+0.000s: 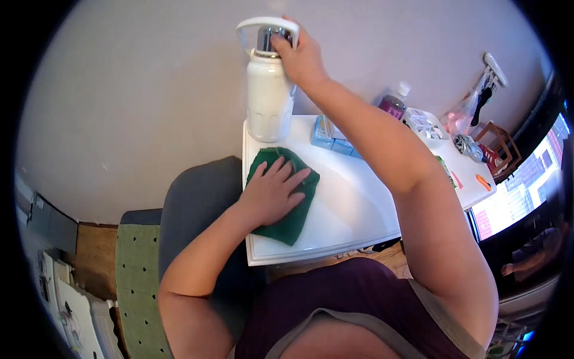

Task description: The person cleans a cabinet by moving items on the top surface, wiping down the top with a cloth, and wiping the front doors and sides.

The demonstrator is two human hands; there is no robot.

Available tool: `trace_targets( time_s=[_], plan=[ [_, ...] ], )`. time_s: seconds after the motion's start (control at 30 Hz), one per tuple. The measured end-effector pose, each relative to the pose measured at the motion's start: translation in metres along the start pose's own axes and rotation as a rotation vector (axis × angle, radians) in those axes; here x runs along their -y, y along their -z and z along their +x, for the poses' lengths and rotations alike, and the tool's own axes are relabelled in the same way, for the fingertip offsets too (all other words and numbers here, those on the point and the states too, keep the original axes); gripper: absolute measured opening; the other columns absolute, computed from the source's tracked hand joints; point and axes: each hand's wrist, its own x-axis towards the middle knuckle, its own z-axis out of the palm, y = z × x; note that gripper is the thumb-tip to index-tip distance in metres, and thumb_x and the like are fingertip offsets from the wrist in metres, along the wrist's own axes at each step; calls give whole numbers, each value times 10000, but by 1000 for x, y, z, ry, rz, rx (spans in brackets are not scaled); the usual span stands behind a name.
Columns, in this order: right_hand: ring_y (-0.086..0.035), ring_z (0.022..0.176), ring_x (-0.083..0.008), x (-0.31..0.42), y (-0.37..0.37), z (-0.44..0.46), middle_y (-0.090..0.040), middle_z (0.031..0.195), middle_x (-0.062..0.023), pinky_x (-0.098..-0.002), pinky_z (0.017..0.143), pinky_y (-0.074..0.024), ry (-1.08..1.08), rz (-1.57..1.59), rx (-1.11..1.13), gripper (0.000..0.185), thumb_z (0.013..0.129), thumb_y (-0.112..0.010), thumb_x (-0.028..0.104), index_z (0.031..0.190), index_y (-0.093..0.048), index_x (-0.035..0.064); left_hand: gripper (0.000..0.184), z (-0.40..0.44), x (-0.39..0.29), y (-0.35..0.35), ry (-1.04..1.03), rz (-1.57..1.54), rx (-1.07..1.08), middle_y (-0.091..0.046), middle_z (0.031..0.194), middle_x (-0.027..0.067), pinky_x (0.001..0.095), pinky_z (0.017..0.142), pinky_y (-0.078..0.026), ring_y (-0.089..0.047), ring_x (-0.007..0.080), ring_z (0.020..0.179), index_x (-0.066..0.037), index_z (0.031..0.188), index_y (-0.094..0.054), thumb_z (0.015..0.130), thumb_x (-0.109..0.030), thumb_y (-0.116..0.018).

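Note:
A green cloth (299, 214) lies on the left end of the white table (353, 197). My left hand (272, 191) rests on it with the fingers spread flat. Beyond the cloth a large white bottle (269, 102) is upright at the table's back left corner, with a silver lid and a raised white carry handle (263, 21). Whether its base touches the tabletop I cannot tell. My right hand (299, 54) is closed around the bottle's top, by the lid and the right side of the handle.
Blue packs (332, 139) stand behind my right forearm. Farther right are a dark bottle with a white cap (394, 102), a white tray (426, 122) and an orange item (483, 182). A grey chair (200, 197) adjoins the table's left side. A lit screen (517, 191) is at right.

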Motion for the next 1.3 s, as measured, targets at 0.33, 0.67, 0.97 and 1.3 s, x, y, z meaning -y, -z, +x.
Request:
trace_targets(
  time_s=[0.33,0.67,0.97,1.3],
  plan=[
    [-594,879,-185,64,65,91,-651,982,-149,-305,790,-477,150,26,-143,382,883,-583,121,1226,-551,-43,539,104,85,-13,165,6,-15,-338,1463,145,526,1106,-180,-261,300,1385,-233,1440,-304,943,-431,-374],
    [-625,791,-219,52,61,53,-673,870,-174,-329,729,-487,4,-138,-113,208,891,-566,101,1025,-632,-44,568,79,73,-10,262,49,-30,-326,1454,159,592,1072,-208,-239,362,1373,-163,1442,-300,951,-439,-371],
    [-652,924,-275,8,11,6,-674,994,-193,-343,822,-482,-2,54,-2,386,868,-632,122,1244,-571,57,593,-49,-20,8,-41,7,0,-428,1327,205,562,1080,-225,-302,402,1333,-148,1444,-303,925,-376,-481],
    [-560,1074,-359,3,5,-13,-557,1185,-261,-384,901,-448,-121,2,159,627,839,-672,218,1386,-400,79,588,-50,-26,10,-15,-22,-17,-424,1342,205,543,1090,-211,-300,380,1343,-156,1430,-338,911,-373,-509]
  ],
)
